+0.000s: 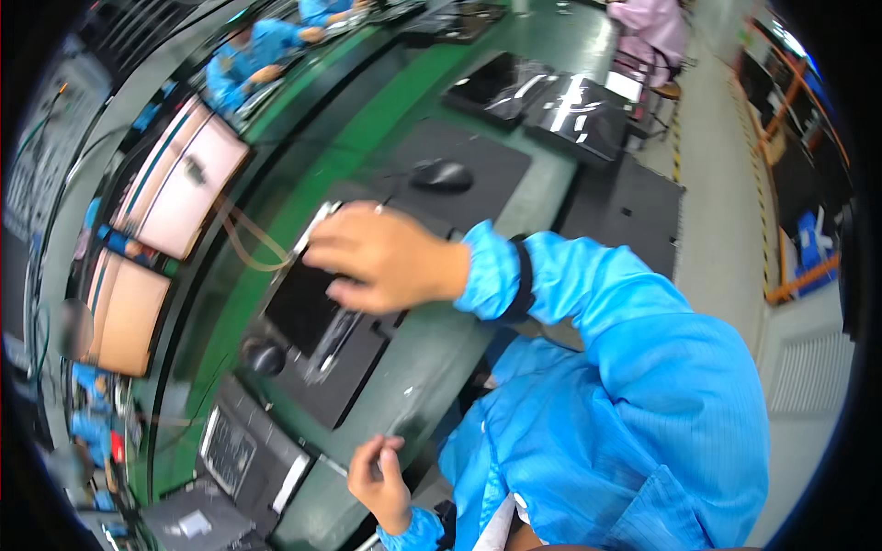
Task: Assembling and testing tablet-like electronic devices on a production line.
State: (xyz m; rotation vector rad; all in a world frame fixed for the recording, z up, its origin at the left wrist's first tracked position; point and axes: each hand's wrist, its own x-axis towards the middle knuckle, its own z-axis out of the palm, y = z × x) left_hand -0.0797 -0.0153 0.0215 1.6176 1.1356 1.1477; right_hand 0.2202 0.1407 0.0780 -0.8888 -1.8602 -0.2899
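The right grip (390,257) is above the far right part of a black flat device (301,308); its fingers are bent loosely, but with the blur I cannot tell if they grasp the device or only touch it. The device lies under these fingers and to the left of them, on a dark mat (338,395) over the green worktop (427,372). The left grip (381,487) is half curled, well apart from the device, nearer to the body; I see no object in it, yet I cannot be sure.

The step seems to be handling this device. To do it well, it is better to keep the right fingertips at the edge, to press lightly, and to mind the round black object (265,356) left of this grip.
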